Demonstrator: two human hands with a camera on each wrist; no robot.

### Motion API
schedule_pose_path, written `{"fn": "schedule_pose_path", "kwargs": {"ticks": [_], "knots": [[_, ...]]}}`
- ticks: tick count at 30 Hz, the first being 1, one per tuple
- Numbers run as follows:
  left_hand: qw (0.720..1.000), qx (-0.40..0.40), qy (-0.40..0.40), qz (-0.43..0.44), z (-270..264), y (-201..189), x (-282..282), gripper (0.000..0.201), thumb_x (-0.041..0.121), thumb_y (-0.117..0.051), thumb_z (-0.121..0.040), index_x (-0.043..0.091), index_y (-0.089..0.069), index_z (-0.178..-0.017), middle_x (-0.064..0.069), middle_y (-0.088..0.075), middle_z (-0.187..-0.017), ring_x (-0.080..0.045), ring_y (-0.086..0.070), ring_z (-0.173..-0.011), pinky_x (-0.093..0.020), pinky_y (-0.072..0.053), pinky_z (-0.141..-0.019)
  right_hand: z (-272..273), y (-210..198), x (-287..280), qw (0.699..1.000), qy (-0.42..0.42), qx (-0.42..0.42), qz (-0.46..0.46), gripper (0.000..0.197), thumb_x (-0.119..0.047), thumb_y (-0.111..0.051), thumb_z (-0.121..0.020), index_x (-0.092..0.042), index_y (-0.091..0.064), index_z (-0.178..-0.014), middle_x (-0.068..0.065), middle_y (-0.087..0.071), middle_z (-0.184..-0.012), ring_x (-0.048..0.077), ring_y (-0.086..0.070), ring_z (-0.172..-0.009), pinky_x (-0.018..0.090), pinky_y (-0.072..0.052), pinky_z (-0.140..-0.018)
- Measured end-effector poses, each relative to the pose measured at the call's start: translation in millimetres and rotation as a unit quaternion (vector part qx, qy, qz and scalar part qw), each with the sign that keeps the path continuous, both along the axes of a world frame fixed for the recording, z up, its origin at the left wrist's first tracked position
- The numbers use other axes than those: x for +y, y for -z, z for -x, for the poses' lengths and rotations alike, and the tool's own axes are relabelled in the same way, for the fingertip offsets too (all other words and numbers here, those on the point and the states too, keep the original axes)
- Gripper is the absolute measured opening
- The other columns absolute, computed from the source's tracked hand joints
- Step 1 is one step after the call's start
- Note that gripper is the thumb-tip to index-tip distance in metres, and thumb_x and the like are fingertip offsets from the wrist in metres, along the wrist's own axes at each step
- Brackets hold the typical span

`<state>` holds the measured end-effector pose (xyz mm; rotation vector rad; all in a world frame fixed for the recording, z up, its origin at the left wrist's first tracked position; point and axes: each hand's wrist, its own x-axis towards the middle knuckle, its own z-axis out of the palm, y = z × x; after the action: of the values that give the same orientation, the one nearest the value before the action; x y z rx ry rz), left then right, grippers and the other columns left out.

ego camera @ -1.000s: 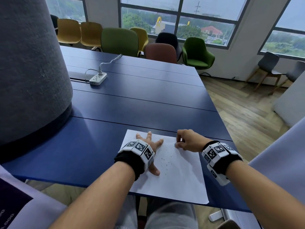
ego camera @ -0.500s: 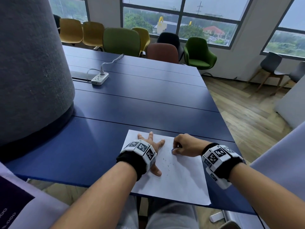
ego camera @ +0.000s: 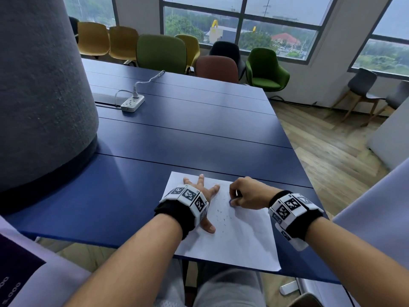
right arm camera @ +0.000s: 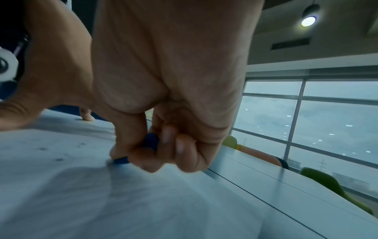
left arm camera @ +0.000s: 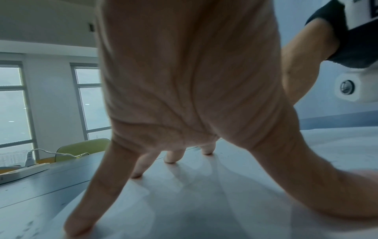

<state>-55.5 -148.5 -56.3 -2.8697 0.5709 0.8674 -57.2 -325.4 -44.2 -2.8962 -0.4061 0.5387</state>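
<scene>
from the head view we see our left hand spread flat on a white sheet of paper, with the fingers straight and fanned. it grasps nothing and only presses the sheet down. the paper lies on the near part of the dark blue table, and its near edge runs along the table's rim. our right hand sits just to the right of the left one, over the far half of the sheet, with its fingers curled in. it pinches a small dark blue object whose lower end touches the paper. we cannot tell what the object is. tiny dark specks are scattered on the sheet between the two hands. farther off, a white power strip with its cord lies on the table, near a wide grey column. coloured chairs stand along the windows. in the left wrist view the palm arches above the paper, and the fingertips and thumb are planted on it, wide apart and closed on nothing. in the right wrist view the thumb and curled fingers clamp the dark blue object between them. one end shows above the fingers, and the other rests on the sheet beside the thumb tip. the picture is blurred around that contact.
</scene>
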Motion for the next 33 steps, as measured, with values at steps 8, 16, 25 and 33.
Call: {"fn": "schedule_pose_path", "kwargs": {"ticks": [8, 16, 25, 33], "knots": [[1.000, -0.005, 0.000, 0.002, -1.9, 4.3, 2.0, 0.134, 0.064, -0.083, -0.058, 0.045, 0.011, -0.152, -0.008, 0.024, -0.161, -0.055, 0.009, -0.142, -0.067, -0.025, -0.110, 1.5, -7.7, 7.9, 1.000, -0.010, -0.024, 0.009, 0.014, -0.031, -0.074, -0.078, -0.027, -0.061, -0.074, -0.010, -0.055, -0.080, 0.013, -0.053, -0.075, 0.027, -0.041, -0.064], [1.000, -0.006, -0.003, 0.004, -2.8, 5.2, 1.8, 0.135, 0.063, -0.084, -0.057, 0.045, 0.011, -0.152, -0.007, 0.024, -0.161, -0.054, 0.011, -0.143, -0.068, -0.025, -0.110, 5.0, -9.8, 9.7, 0.999, -0.036, 0.032, 0.025, 0.017, -0.030, -0.076, -0.077, -0.024, -0.062, -0.072, -0.008, -0.061, -0.075, 0.016, -0.059, -0.073, 0.034, -0.054, -0.070], [1.000, 0.002, -0.006, 0.000, -2.5, 2.1, 1.6, 0.134, 0.062, -0.083, -0.059, 0.045, 0.012, -0.151, -0.006, 0.026, -0.160, -0.052, 0.012, -0.143, -0.067, -0.023, -0.111, 15.6, -11.8, 11.8, 0.997, -0.052, 0.034, 0.050, 0.010, -0.032, -0.072, -0.081, -0.024, -0.066, -0.081, -0.009, -0.061, -0.079, 0.016, -0.058, -0.076, 0.031, -0.051, -0.068], [1.000, 0.005, -0.008, 0.002, -3.9, 3.5, 1.7, 0.135, 0.063, -0.084, -0.057, 0.047, 0.012, -0.151, -0.006, 0.027, -0.160, -0.052, 0.014, -0.143, -0.069, -0.020, -0.111, 36.0, -10.1, 16.8, 0.988, -0.118, 0.063, 0.072, 0.009, -0.028, -0.071, -0.082, -0.021, -0.068, -0.087, -0.003, -0.066, -0.085, 0.021, -0.063, -0.084, 0.028, -0.049, -0.068]]}}
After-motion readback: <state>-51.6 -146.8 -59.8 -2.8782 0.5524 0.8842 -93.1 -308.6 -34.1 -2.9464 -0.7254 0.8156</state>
